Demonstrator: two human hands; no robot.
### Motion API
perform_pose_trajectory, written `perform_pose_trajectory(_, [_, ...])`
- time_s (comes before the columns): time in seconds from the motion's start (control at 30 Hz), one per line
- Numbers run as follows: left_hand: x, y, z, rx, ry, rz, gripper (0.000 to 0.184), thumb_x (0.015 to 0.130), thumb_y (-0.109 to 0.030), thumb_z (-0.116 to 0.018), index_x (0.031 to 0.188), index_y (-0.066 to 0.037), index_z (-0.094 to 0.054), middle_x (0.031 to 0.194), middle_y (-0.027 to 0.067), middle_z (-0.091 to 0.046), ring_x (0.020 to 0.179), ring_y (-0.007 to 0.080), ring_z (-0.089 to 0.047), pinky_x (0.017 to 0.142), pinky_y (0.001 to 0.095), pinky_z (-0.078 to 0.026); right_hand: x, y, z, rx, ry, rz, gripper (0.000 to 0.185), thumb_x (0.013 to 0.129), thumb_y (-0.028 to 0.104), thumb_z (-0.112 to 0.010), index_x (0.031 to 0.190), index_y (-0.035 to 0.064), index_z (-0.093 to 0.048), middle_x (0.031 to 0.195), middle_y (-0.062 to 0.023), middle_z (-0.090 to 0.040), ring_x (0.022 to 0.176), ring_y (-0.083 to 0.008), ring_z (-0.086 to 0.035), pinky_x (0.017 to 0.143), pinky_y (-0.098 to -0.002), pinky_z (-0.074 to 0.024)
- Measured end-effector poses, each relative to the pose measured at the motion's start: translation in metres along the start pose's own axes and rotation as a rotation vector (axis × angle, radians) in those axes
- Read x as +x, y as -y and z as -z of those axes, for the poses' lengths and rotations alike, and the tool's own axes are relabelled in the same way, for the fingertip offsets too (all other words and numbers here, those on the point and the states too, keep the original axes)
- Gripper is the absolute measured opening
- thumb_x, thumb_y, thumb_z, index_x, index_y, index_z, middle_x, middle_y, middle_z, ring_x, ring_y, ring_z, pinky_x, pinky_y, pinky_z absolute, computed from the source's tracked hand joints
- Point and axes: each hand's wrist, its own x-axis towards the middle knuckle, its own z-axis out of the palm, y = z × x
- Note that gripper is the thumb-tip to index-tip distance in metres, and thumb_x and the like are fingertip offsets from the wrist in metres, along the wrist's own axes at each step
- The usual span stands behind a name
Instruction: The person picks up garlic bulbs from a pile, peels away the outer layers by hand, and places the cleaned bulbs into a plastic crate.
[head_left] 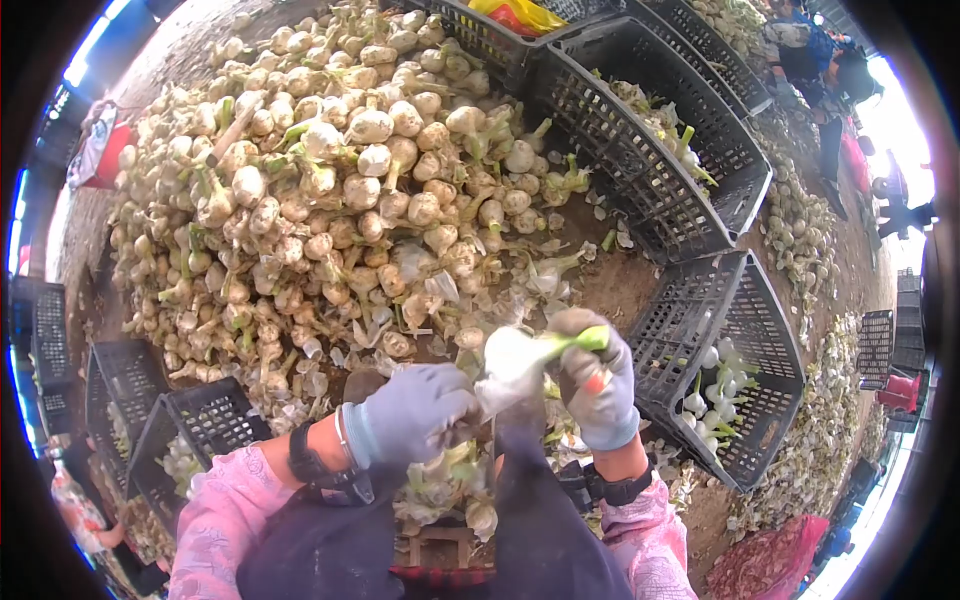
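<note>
The large heap of unpeeled garlic (330, 200) is spreading across the far left and sloping toward the person's legs; bulbs could be rolling down among the feet if a knee or sleeve is nudging its loose near edge. The black crate (690, 330) on the right is standing tilted, with white bulbs (722, 385) gathering inside; a bump from the right elbow could be shifting it and spilling some. Loose trimmings (450, 485) are lying between the legs, where a dropped bulb could be getting lost.

The gloved right hand (600, 390) is closing around the green stem (580, 342) of one garlic bulb (512, 355). If that stem is tearing or slipping through the glove, the bulb could be falling. Something small and orange (597, 383) is showing at the right fingers; it is too blurred to name, but if it is part of a blade, a slip could be cutting the glove. The gloved left hand (418, 412) is curling its fingers beside pale papery skin (492, 393); blur is hiding whether it is pinching that skin. Pulling too hard there could be bruising the bulb, which is hanging between the two hands, nearer the right, its stem pointing right.
</note>
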Motion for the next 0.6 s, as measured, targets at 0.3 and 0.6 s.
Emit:
perform_pose_trajectory(0.3, [-0.023,0.033,-0.016,0.374,0.374,0.245,0.033,0.080,-0.037,-0.071,0.096,-0.009,-0.063,0.101,0.0079,-0.060,0.090,0.0256,-0.059,0.077,0.0364,-0.049,0.002,-0.016,0.016,0.379,-0.227,-0.119,0.028,0.091,0.005,-0.063,0.118,-0.0001,-0.059,0.101,-0.0085,-0.066,0.080,-0.0129,-0.063,0.072,-0.0250,-0.0522])
perform_pose_trajectory(0.6, [0.027,-0.001,0.005,0.095,-0.290,-0.054,0.038,0.068,-0.014,-0.081,0.101,-0.008,-0.063,0.095,0.0085,-0.060,0.084,0.0283,-0.059,0.071,0.0369,-0.048,-0.006,0.002,-0.021,-0.266,0.016,0.140,0.029,0.080,-0.002,-0.074,0.107,0.0017,-0.063,0.104,-0.0064,-0.063,0.096,-0.0109,-0.060,0.084,-0.0254,-0.0483])
